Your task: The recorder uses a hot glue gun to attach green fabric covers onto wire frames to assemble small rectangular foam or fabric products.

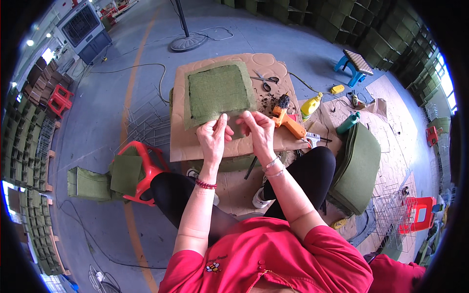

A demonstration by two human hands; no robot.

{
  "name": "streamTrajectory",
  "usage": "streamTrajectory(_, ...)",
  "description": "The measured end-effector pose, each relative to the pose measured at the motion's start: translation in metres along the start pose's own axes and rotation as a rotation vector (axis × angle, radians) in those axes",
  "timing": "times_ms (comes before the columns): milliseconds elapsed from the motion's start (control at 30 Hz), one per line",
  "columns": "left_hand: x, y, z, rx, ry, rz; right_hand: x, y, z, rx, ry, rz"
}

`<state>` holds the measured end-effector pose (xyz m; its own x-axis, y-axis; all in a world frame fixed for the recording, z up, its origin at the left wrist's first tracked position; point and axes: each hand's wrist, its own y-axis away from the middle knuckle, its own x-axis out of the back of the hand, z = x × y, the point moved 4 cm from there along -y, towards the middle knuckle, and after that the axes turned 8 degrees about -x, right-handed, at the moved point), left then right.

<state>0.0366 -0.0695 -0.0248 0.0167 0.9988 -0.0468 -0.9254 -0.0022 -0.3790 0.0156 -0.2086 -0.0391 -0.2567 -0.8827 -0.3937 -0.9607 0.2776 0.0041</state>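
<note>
green felt square [217, 93]: is being laid flat on a brown cardboard sheet [181, 141] serving as the table, likely so its near edge is being kept within easy reach.
left hand [213, 136]: is being held at the square's near edge, fingers pinched narrow on the felt border.
right hand [260, 129]: is being held just beside the left, fingers curled close on the same edge; whether felt is being gripped cannot be told.
orange glue gun [288, 122]: is being rested just right of the hands, near at hand.
scissors [266, 80]: are being left beyond the square.
felt stack [356, 166]: is being kept at the right knee.
</note>
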Motion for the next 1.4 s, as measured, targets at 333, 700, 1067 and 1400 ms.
streamTrajectory(333, 0.011, -0.005, -0.002, 0.125, 0.18, 0.023, -0.021, -0.002, 0.006, 0.008, -0.066, 0.056)
streamTrajectory(700, 0.018, -0.001, -0.003, 0.115, 0.118, -0.003, -0.023, 0.005, 0.014, -0.041, -0.091, 0.021)
streamTrajectory(1067, 0.036, -0.014, 0.002, 0.158, 0.206, -0.052, -0.055, -0.008, 0.02, -0.103, -0.052, -0.048)
streamTrajectory(1400, 0.046, -0.001, -0.003, 0.276, 0.243, -0.001, -0.052, 0.005, 0.026, -0.069, -0.084, 0.082)
